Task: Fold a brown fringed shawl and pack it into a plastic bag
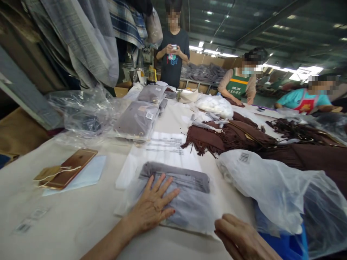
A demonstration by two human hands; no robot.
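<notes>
**Left hand flat on a bagged garment at the packing table**

The left hand (153, 206) lies palm down with its fingers spread, pressed onto a folded grey garment sealed in a clear plastic bag (187, 202). That bagged garment is the landmark here: it lies on the white table (67, 224), close to the near edge, in front of the person. The right hand (241, 238) rests at the bag's near right corner, touching its edge; the fingers are curled loosely and partly cut off by the frame, so whether they pinch the plastic cannot be told.

Just beyond the bagged garment lies a printed sheet of paper (165, 146). To its right, touching or nearly so, bulges a large crumpled translucent bag (273, 184) with a barcode label, a blue surface showing beneath it. Beyond that, further right, dark brown fringed garments (233, 139) are spread across the table. Well to the left of the bagged garment a gold phone (72, 171) lies on a pale sheet, with a cord across it. Beyond the landmark and to the left stands a stack of similar bagged grey pieces (137, 121), with loose clear plastic (81, 112) beside it.

On the far side of the table, three other people are present: one stands holding a small device, two lean over the table further right
</notes>
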